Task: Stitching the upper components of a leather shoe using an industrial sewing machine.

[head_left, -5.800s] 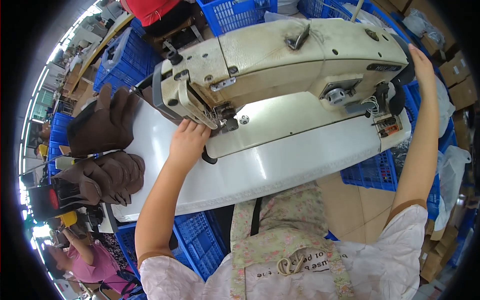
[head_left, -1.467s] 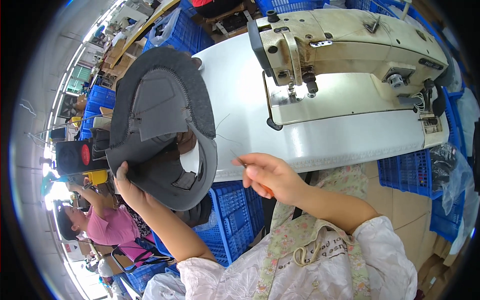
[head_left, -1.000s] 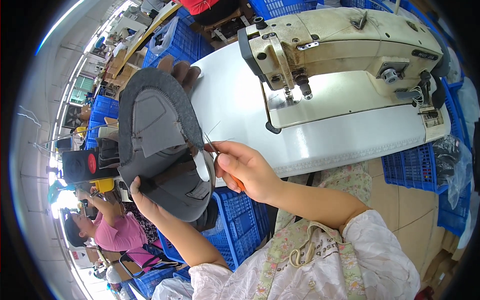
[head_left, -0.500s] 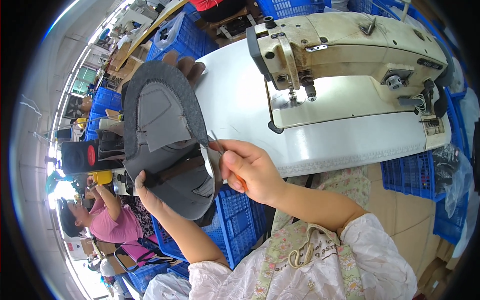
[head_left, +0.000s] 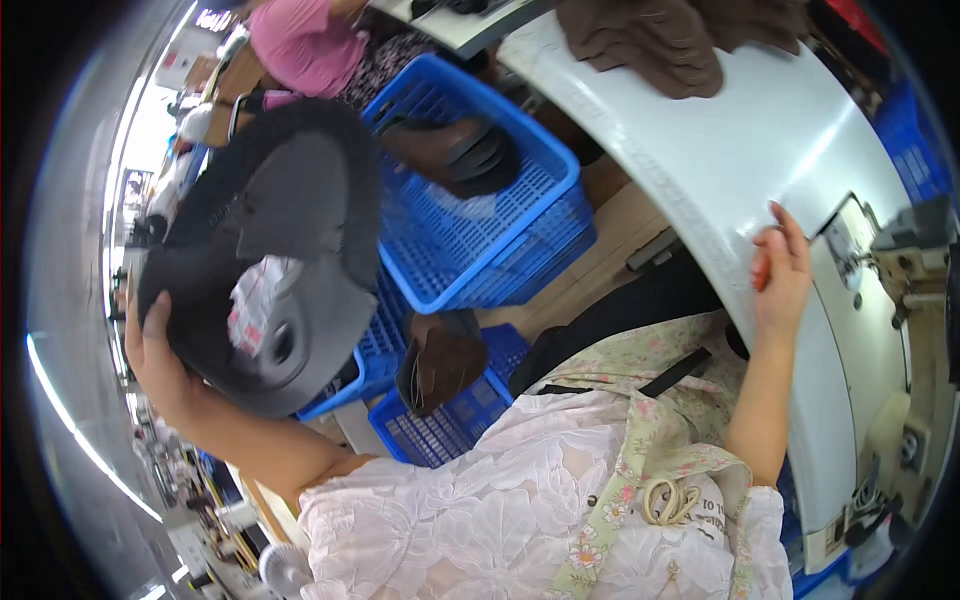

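Here on the head view, I've got the left hand (head_left: 168, 375) up at the far left, fingers pinched firmly on the edge of the dark grey shoe upper (head_left: 305, 195). The piece hangs in the air, tilted, in front of the blue crate (head_left: 525, 250), its stitched inner face toward me. Something white and crumpled (head_left: 262, 300) shows in its opening; whether that's inside or behind, I can't tell.

Over to the right hand (head_left: 782, 265): it's above the tabletop (head_left: 730, 150), fingers curled around an orange-handled tool (head_left: 761, 272), the index finger reaching out straighter. Blur and the fingers hide most of that tool from me. Just beyond sits the sewing machine (head_left: 920, 262), at the right rim and well apart from the upper.

Brown pieces (head_left: 655, 45) lie bunched at the far end of the tabletop. More dark brown pieces (head_left: 460, 150) rest in the blue crate, and a folded brown piece (head_left: 447, 368) lies over a lower crate (head_left: 430, 440). At the top left, a person in pink (head_left: 305, 45) shows by shoulder and sleeve.
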